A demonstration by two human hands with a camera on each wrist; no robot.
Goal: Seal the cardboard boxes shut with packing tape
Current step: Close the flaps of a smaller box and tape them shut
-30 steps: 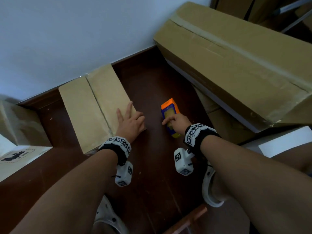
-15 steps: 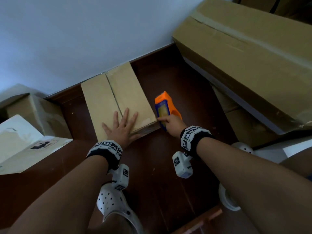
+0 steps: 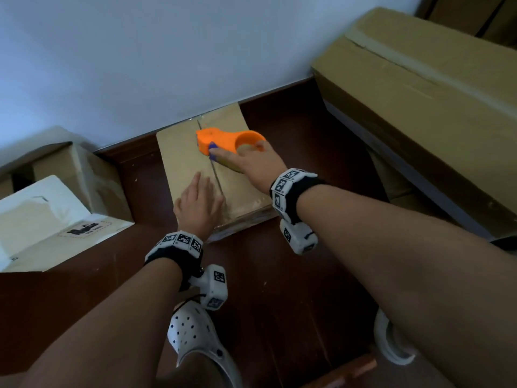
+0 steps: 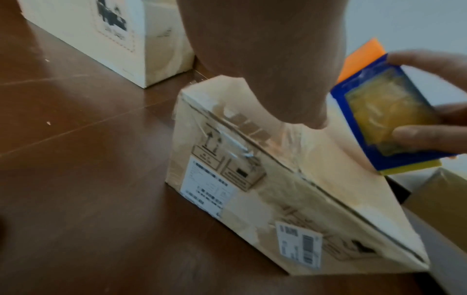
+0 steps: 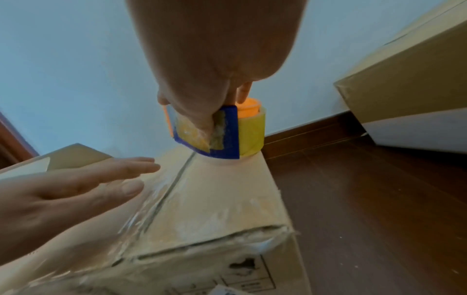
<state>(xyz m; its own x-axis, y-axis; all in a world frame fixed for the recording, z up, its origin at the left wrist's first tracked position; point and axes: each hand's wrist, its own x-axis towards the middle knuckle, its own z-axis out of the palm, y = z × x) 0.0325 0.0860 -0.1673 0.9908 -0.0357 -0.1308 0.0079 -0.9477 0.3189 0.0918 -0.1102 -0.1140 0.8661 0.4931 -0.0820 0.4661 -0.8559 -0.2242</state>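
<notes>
**Inspector:** Report the position of the small cardboard box point(image 3: 207, 166).

**Assistant:** It lies on the dark floor point(image 3: 279, 275) against the white wall point(image 3: 167, 51), its centre seam point(image 3: 216, 177) running away from the person. The flaps meet along that seam; glossy tape residue shows on the near end, but the seam itself appears untaped.

**Inspector:** And the left hand point(image 3: 200, 204)?

**Assistant:** It lies flat on the box's near end, left of the seam, fingers straight and close together, gripping nothing. Judged purpose: to press the flap down and stop the box sliding when tape is drawn.

**Inspector:** The right hand point(image 3: 251, 161)?

**Assistant:** Its fingers curl round the orange tape dispenser point(image 3: 223, 140), thumb across the blue face plate. The dispenser is over the box's far half, its nose at the seam near the wall side, the yellowish roll touching or just above the cardboard; contact cannot be confirmed.

**Inspector:** Why there?

**Assistant:** Likely to start the strip at the far end and pull along the seam toward the left hand.

**Inspector:** Other stock?

**Assistant:** A large taped carton point(image 3: 419, 107) stands right of the box; a white printed box point(image 3: 56, 219) left of it.
</notes>
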